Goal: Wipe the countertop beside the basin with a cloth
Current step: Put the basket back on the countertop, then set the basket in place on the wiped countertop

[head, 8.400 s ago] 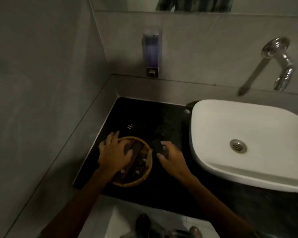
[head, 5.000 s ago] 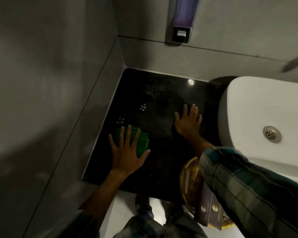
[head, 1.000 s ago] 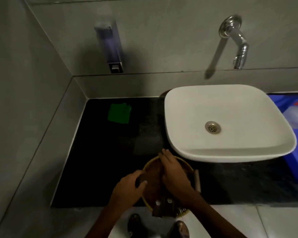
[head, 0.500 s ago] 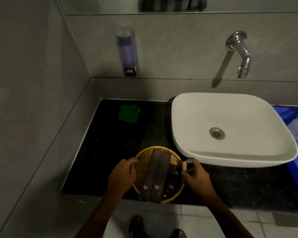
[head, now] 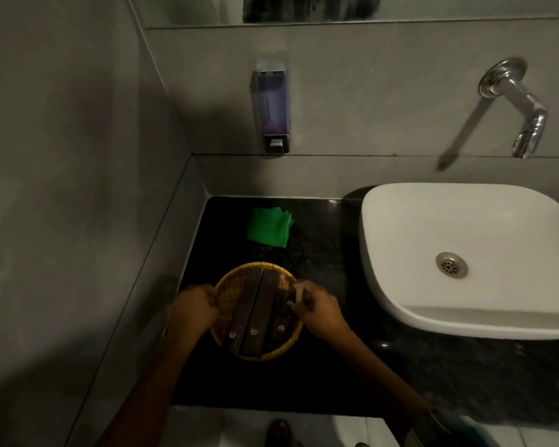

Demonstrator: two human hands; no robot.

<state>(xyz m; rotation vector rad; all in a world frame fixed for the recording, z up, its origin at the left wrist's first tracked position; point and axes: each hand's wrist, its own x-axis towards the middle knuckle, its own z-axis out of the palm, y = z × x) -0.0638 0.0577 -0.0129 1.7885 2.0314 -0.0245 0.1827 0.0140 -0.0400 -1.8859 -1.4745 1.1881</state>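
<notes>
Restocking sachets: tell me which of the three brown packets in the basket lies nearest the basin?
The rightmost brown packet, beside the right hand; the others lie further left.

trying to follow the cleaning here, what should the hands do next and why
Probably let go of the wicker basket, which both the left hand and the right hand grip at its rim, then reach for the green cloth lying untouched near the back wall.

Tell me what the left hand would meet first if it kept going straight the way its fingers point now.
The left hand grips the basket's left rim, fingers pointing right, so it would likely run straight into the dark brown packets lying in the basket. Depth is hard to judge.
</notes>
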